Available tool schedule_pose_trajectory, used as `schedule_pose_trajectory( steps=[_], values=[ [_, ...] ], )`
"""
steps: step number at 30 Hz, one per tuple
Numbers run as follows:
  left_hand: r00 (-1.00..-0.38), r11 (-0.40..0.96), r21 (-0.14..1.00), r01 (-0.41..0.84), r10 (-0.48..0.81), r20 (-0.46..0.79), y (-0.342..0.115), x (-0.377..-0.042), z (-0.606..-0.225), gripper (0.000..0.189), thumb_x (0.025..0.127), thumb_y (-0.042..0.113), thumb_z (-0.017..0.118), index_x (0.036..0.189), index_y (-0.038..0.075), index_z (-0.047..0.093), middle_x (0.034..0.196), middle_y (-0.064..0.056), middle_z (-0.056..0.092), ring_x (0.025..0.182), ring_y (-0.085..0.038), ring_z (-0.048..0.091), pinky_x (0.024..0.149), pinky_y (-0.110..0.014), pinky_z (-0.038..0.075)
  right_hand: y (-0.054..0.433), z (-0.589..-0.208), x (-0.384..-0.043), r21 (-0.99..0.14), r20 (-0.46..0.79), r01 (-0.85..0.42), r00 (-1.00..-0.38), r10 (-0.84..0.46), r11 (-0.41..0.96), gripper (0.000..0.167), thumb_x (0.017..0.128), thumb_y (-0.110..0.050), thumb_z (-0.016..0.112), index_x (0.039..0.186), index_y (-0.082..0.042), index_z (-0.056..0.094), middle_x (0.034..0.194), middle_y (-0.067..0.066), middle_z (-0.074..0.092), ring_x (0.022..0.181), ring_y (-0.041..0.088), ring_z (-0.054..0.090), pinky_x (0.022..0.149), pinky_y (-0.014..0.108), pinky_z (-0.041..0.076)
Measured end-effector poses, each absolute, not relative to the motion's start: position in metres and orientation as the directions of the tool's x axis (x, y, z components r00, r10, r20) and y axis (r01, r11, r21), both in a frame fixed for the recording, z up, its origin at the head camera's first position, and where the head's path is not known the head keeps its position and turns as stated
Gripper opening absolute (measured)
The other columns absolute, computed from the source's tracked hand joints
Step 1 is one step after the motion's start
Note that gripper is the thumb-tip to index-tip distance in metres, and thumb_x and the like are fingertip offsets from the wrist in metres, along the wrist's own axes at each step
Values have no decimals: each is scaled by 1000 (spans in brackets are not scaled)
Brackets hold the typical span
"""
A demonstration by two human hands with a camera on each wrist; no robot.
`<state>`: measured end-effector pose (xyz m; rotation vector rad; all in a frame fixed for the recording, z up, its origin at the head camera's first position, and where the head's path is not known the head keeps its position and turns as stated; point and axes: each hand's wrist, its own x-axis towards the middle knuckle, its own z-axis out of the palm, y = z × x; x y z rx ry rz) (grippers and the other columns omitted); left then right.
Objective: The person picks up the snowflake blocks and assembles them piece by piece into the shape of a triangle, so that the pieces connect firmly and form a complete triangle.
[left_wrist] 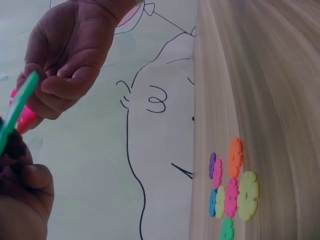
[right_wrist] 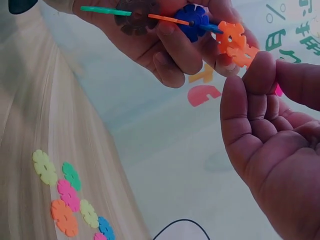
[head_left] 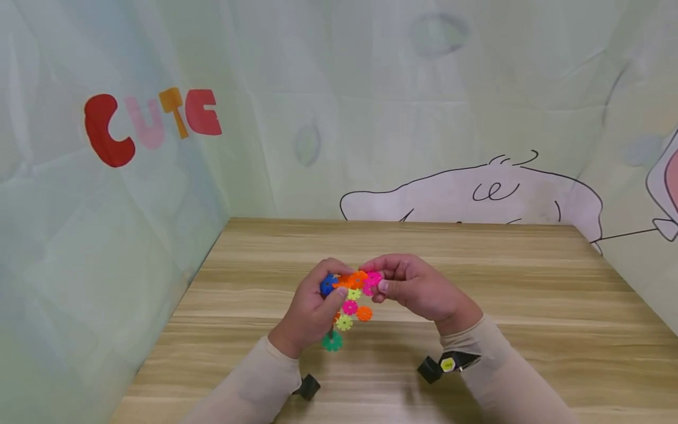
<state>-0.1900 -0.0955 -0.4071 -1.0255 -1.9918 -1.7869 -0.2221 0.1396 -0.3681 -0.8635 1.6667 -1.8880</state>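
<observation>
My left hand (head_left: 312, 309) grips a chain of notched plastic flower discs. It includes a blue disc (right_wrist: 192, 22), orange discs (right_wrist: 231, 39), a dark brown disc (right_wrist: 137, 16) and, at its end, a green disc (right_wrist: 106, 10) seen edge-on. My right hand (head_left: 418, 288) pinches pink discs (head_left: 374, 278) between thumb and fingers, right beside the orange end of the chain. The right fingers partly hide the pink discs in the right wrist view. Both hands are close together above the table.
Several loose discs lie on the wooden table (head_left: 238, 282) below the hands, among them an orange disc (right_wrist: 64, 218), a pink disc (right_wrist: 68, 195), a yellow-green disc (right_wrist: 45, 167) and a blue disc (right_wrist: 106, 228). A printed cloth backdrop (head_left: 318, 88) stands behind the table.
</observation>
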Motion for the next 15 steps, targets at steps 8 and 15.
schedule_pose_trajectory(
  steps=[8, 15],
  values=[
    [-800, 38, 821, 570, 254, 544, -96, -188, -403, 27, 98, -2, 49, 122, 5, 58, 93, -10, 57, 69, -13, 57, 65, -24, 57, 142, -368, -225, -986, 167, -113, -675, -719, -123, 40, 106, 4, 52, 144, 15, 48, 102, 4, 71, 88, 14, 68, 84, 28, 61],
    [-795, 10, 807, 590, 184, 579, -101, -192, -406, 28, 96, -7, 46, 119, 1, 61, 66, -3, 43, 53, -15, 38, 49, -24, 39, 143, -387, -240, -950, 20, -216, -763, -646, 226, 29, 103, -10, 64, 129, 3, 63, 93, 8, 63, 86, 23, 63, 81, 33, 59]
  ],
)
